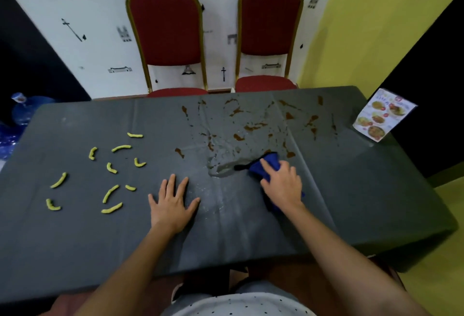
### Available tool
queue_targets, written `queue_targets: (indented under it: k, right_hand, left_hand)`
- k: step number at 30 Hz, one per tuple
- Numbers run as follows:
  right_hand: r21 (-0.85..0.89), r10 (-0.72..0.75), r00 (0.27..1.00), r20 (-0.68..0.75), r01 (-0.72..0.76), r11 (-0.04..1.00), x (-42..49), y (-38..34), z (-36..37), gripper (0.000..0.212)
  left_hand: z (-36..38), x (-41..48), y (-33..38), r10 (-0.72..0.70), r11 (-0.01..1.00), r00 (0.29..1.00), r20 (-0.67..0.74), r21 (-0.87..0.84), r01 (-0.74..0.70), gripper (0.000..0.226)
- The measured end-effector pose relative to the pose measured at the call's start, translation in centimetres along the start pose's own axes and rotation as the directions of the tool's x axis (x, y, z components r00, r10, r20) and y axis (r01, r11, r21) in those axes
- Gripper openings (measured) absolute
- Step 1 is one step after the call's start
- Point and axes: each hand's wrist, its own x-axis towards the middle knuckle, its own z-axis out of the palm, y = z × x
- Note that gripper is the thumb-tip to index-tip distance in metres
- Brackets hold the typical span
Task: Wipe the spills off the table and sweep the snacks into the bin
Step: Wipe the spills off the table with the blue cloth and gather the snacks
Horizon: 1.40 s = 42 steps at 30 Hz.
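Observation:
A dark grey covered table (364, 190) fills the view. Brown spills (251, 128) and a clear wet patch (221, 162) lie across its middle and far right. Several yellow puffed snacks (110, 194) are scattered on its left half. My right hand (282, 182) presses a blue cloth (270, 162) flat on the table at the near edge of the spills. My left hand (173, 200) rests flat on the cover with fingers spread, between the snacks and the wet patch. No bin shows in the view.
Two red chairs with gold frames (167, 36) (268, 24) stand behind the far edge. A standing menu card (384, 114) is at the far right corner. Blue water bottles (20, 112) lie on the floor at the left.

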Motion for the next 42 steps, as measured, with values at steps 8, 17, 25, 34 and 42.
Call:
queue_targets:
  k: [8,17,25,34,42]
  right_hand:
    - [0.09,0.403,0.915,0.028,-0.404,0.91,5.6,2.8,-0.1,0.058]
    - [0.056,-0.108,0.991,0.073,0.104,0.993,3.6,-8.1,0.7,0.06]
    - [0.052,0.054,0.998,0.012,-0.054,0.997,6.6,-0.8,0.2,0.06]
    - [0.028,-0.043,0.998,0.04,0.042,0.999,5.6,-5.5,-0.2,0.059]
    - [-0.059,-0.394,0.918,0.041,0.396,0.916,0.4,-9.3,1.7,0.066]
  left_hand:
    - [0.4,0.3,-0.1,-0.037,0.999,0.999,0.014,-0.03,0.038,0.072]
    - [0.2,0.1,0.2,-0.039,0.999,0.999,0.025,0.008,0.038,0.075]
    - [0.5,-0.4,0.3,-0.039,0.999,0.999,-0.017,0.006,0.039,0.074]
    - [0.9,-0.2,-0.1,0.006,0.999,0.987,-0.16,0.033,-0.001,0.068]
    - [0.1,1.9,-1.5,-0.123,0.992,0.988,-0.098,-0.033,0.12,0.074]
